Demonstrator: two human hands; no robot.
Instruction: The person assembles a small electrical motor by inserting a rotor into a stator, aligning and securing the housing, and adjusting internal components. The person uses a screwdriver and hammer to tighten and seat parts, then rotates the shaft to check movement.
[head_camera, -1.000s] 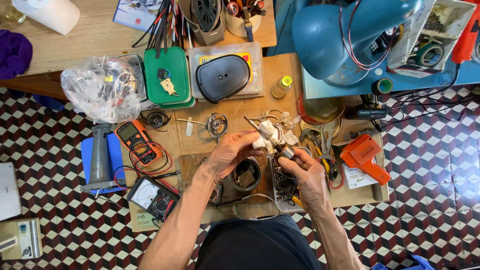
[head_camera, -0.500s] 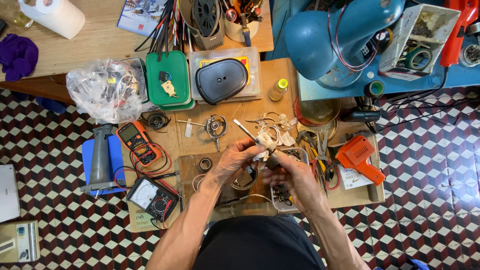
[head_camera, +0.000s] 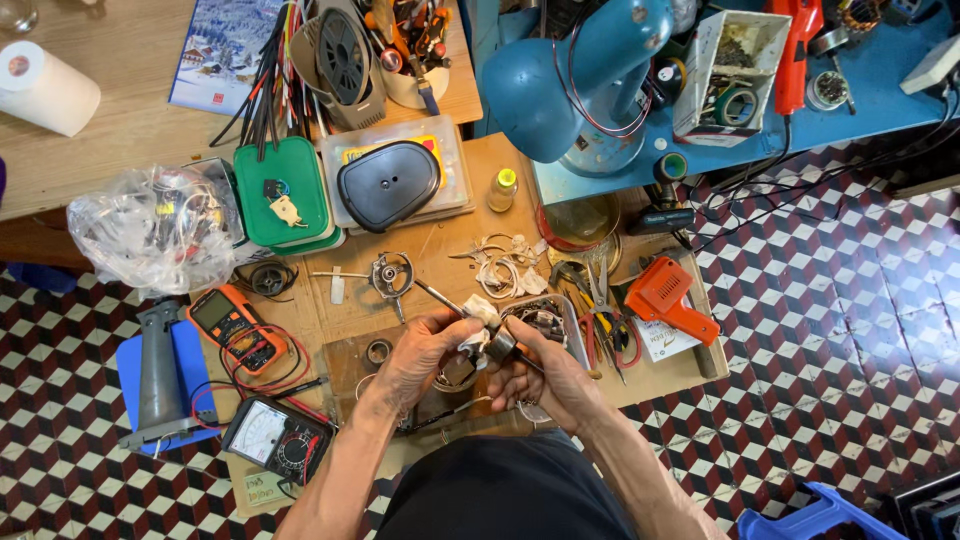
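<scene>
Both hands met over the middle of the cluttered wooden workbench (head_camera: 470, 175). The left hand (head_camera: 425, 350) had its fingers curled tight round a wad of white cloth (head_camera: 480, 312) and the near end of a thin metal rod (head_camera: 440, 297) that slanted up and away to the left. The right hand (head_camera: 545, 370) pinched a small round metal part (head_camera: 500, 345) between thumb and fingertips, touching the cloth; the part looked dull grey and cylindrical, its details too small to tell. Beneath the hands lay a dark board (head_camera: 350, 365) with a ring-shaped piece on it. Just beyond the fingers sat a small metal frame (head_camera: 392, 274), white scraps and wire coils (head_camera: 500, 265), and pliers (head_camera: 600, 295). Farther right lay an orange soldering gun (head_camera: 668, 298). To the left were an orange multimeter (head_camera: 232, 325) with red leads and an analogue meter (head_camera: 275, 437). Farther off stood a green case (head_camera: 285, 195), a black oval cover (head_camera: 388, 183), a clear plastic bag (head_camera: 150, 225) and a blue lamp (head_camera: 585, 80).
</scene>
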